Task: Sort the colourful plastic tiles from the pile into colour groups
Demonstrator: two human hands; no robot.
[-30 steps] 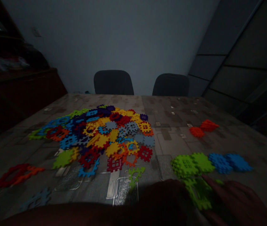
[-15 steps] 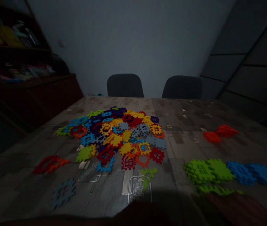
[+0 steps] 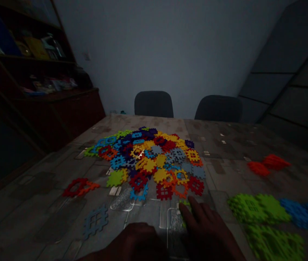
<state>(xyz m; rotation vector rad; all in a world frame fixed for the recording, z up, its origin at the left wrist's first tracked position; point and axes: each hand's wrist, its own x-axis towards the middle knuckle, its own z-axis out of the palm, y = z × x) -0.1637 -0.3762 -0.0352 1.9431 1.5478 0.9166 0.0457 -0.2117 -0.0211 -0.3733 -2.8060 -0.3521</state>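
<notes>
A heap of multicoloured interlocking plastic waffle pieces [image 3: 148, 159] lies mid-table. Just below its front edge, my right hand [image 3: 205, 228] presses down with its fingers around a small green piece [image 3: 185, 205], which it mostly hides. My left hand [image 3: 132, 244] shows as a dark shape at the bottom centre, touching nothing I can make out, its fingers hidden in shadow. Nearest it lies a grey-blue lattice piece [image 3: 95, 221]. To the right are a stack of green pieces [image 3: 257, 208] and a stack of blue pieces [image 3: 299, 214].
Orange-red pieces [image 3: 268, 165] sit at the right of the patterned table [image 3: 219, 145], and red and orange pieces [image 3: 80, 187] at the left. Another green piece [image 3: 273, 243] lies front right. Two dark chairs [image 3: 154, 104] stand beyond the far edge, beside a cabinet [image 3: 58, 112].
My right hand has moved left from the front right onto the small green piece. My left hand has risen into view at the bottom. The view has shifted, so the table appears further right.
</notes>
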